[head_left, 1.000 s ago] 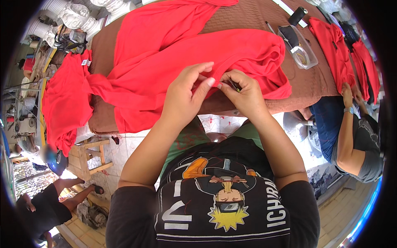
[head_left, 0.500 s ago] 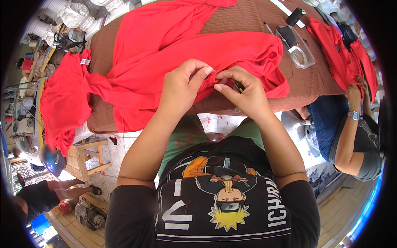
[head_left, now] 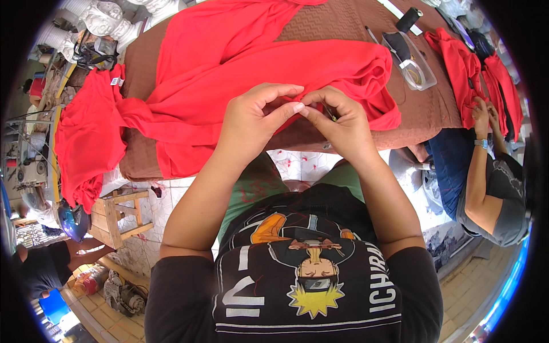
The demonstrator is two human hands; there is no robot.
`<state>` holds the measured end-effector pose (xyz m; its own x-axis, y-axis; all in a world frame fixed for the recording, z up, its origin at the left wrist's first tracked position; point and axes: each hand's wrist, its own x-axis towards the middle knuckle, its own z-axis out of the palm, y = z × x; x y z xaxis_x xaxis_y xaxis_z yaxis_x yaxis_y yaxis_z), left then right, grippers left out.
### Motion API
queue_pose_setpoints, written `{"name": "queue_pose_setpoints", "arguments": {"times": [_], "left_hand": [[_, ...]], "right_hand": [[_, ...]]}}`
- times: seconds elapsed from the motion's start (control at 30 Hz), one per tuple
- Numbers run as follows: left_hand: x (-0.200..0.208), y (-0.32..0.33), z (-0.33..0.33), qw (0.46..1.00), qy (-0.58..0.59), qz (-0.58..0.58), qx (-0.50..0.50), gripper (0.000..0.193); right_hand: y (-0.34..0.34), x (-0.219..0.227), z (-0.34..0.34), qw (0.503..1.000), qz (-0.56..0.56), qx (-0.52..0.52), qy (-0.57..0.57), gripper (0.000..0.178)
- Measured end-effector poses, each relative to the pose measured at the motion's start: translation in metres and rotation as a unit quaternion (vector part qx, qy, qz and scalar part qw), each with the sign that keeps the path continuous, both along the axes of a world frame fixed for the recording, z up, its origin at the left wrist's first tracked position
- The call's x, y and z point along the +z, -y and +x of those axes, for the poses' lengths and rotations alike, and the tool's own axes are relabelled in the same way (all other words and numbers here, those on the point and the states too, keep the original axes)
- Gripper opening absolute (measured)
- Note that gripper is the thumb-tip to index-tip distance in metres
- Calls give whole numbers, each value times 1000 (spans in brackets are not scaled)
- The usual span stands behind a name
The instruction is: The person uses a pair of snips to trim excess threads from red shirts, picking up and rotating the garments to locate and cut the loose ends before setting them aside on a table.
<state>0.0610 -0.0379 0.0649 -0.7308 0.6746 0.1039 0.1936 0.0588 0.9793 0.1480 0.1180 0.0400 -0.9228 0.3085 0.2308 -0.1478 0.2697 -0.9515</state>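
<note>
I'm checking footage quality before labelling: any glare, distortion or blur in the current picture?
Head view: the near edge of the brown table cover bows, and the corners are black; same view: a blue-white glare streak runs along the lower right rim; same view: the left hand and right hand look fairly sharp.

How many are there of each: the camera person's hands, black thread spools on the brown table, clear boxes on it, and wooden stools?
Camera wearer's hands: 2 (left hand, right hand, both at the red fabric)
Black thread spool: 1
Clear plastic box: 1
Wooden stool: 1
Total: 5
</note>
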Motion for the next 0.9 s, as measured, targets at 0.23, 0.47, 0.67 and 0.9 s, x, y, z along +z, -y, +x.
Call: {"name": "queue_pose_setpoints", "arguments": {"times": [0.23,0.47,0.67,0.9], "left_hand": [[10,-3,-3,987,-116,-110,5,15],[9,1,-9,993,-47,-104,-17,16],[9,1,-8,994,-35,-102,-25,16],[7,1,-8,995,-23,-94,-29,15]], "right_hand": [[-10,9,9,992,100,32,66,18],[-17,28,22,985,172,25,14,24],[-15,28,20,982,186,31,-3,19],[-11,23,15,980,194,28,-32,16]]}}
